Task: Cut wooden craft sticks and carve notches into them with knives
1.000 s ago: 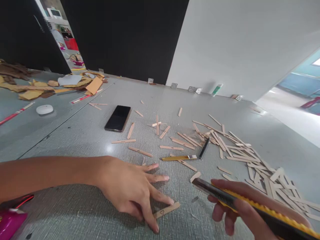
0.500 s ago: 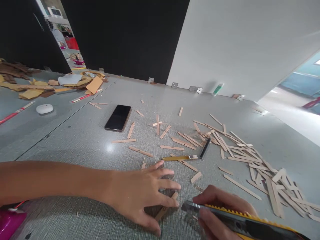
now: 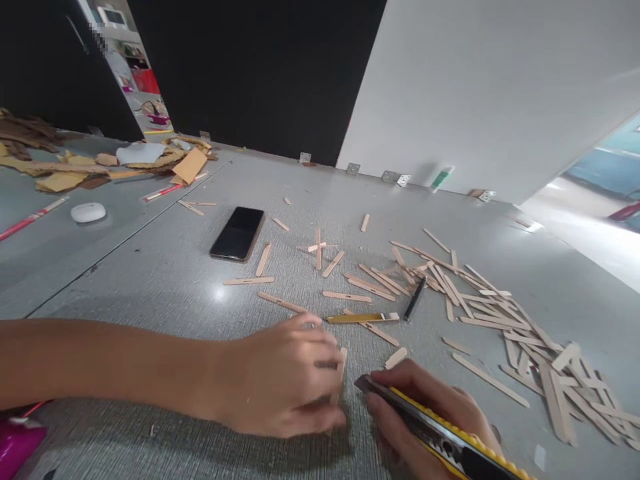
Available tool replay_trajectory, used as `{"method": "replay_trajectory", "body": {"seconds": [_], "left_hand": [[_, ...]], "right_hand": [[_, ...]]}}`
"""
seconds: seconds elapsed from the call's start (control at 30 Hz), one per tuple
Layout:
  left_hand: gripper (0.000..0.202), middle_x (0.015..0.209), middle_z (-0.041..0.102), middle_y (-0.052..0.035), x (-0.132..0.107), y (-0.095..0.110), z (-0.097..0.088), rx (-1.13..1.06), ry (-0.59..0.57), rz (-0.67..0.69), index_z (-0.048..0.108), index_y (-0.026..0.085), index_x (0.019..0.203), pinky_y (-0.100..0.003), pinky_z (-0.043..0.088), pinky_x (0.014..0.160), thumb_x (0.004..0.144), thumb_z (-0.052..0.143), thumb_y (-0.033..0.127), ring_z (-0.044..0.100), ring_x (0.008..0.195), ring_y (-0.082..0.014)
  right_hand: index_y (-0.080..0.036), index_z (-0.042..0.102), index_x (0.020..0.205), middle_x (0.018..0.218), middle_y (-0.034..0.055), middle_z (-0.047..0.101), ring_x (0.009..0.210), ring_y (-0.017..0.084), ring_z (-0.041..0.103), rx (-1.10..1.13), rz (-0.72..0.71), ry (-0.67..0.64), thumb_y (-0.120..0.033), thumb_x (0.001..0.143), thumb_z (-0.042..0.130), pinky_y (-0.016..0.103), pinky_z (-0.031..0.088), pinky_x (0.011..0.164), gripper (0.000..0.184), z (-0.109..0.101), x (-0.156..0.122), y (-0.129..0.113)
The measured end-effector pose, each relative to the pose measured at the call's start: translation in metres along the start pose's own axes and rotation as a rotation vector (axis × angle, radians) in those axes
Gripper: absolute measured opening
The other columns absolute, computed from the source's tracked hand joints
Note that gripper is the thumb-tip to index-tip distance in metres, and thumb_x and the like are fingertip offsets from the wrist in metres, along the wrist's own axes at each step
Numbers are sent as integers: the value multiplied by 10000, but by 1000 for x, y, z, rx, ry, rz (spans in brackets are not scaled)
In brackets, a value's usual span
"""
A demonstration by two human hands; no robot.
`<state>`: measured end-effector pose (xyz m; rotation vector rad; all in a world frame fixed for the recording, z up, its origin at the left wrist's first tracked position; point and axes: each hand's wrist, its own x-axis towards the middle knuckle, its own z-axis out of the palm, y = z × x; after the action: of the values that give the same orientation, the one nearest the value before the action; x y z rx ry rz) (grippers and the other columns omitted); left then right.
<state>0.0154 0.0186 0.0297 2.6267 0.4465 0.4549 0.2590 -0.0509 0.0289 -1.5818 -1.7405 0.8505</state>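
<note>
My right hand [image 3: 440, 413] grips a yellow and black utility knife [image 3: 450, 437], its short blade pointing left just above the table. Close to the blade, my left hand [image 3: 285, 377] is curled around a wooden craft stick [image 3: 342, 367], which shows only partly past the fingertips; motion blurs the fingers. A cut piece of stick [image 3: 396, 358] lies just beyond the knife. Past my left hand rest a yellow tweezer-like tool [image 3: 363, 318], a black pen-like tool [image 3: 415, 299] and sticks with small slots, one of them a slotted stick [image 3: 347, 296].
A pile of craft sticks [image 3: 545, 360] spreads over the right side of the grey table [image 3: 165, 280]. A phone [image 3: 238, 233] and a white earbud case [image 3: 89, 213] lie to the left. Paper scraps [image 3: 65, 180] sit far left. Metal brackets [image 3: 403, 180] line the upright panels.
My left hand has gone from spread flat to curled, bringing the stick under it more upright. The knife has shifted slightly left and away from me.
</note>
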Motion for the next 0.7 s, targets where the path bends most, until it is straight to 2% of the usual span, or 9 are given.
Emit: {"method": "replay_trajectory", "body": {"seconds": [0.03,0.07,0.13,0.2,0.27,0.37,0.53,0.63,0.7], "left_hand": [[251,1127,786,-115,-1,4,-8,15,-38,19,776,196,1001,-526,417,1187,1046,630,395,713,1162,-302],[242,1219,769,-132,-2,7,-13,49,-80,33,785,213,1041,-546,397,1209,1021,675,428,686,1231,-324],[338,1481,638,-187,-6,13,-17,126,-145,65,773,226,1198,-600,365,1237,983,726,483,564,1420,-383],[414,1575,546,-213,-10,15,-12,156,-155,75,735,232,1316,-647,340,1247,999,696,495,458,1515,-425],[425,1609,499,-221,-12,14,-1,171,-144,84,696,246,1384,-671,333,1242,1036,635,483,434,1527,-452],[479,1622,468,-226,-11,10,13,173,-116,87,614,282,1496,-676,328,1244,1083,526,509,434,1524,-460],[542,1679,407,-207,-8,6,22,41,-63,54,579,332,1537,-670,260,1281,1046,587,561,346,1582,-458],[511,1732,319,-202,-8,5,23,-45,-95,43,548,309,1566,-667,210,1300,1082,545,473,235,1632,-417],[493,1745,275,-208,-8,4,24,-69,-107,46,528,290,1582,-652,194,1310,1104,493,403,212,1639,-393]], "right_hand": [[-261,674,841,629,-14,684,512,161,609,-52,-47,24,-475,951,694,258,513,498,241,-3,3,2],[-264,669,814,658,-7,689,555,172,626,-93,-86,44,-461,935,703,262,533,520,234,-5,6,4],[-265,659,788,678,0,681,612,187,644,-131,-104,67,-456,922,702,258,538,519,237,-8,9,6],[-263,648,820,634,-21,632,542,164,585,-81,-48,52,-489,933,696,235,476,443,257,-8,11,8],[-258,629,881,593,-57,571,464,130,502,47,68,-26,-541,974,672,219,416,402,300,-6,10,10],[-248,607,885,595,-60,579,462,120,522,182,160,-104,-597,1025,617,223,450,446,376,-1,7,13],[-249,590,842,582,-27,630,489,143,600,106,59,-62,-566,1050,597,229,492,460,380,4,5,18],[-254,575,835,585,-26,631,488,146,607,77,7,-43,-535,1062,575,237,513,471,362,7,7,20],[-255,568,821,596,-26,625,507,145,599,38,-17,-36,-505,1060,583,229,501,463,346,8,8,22]]}}
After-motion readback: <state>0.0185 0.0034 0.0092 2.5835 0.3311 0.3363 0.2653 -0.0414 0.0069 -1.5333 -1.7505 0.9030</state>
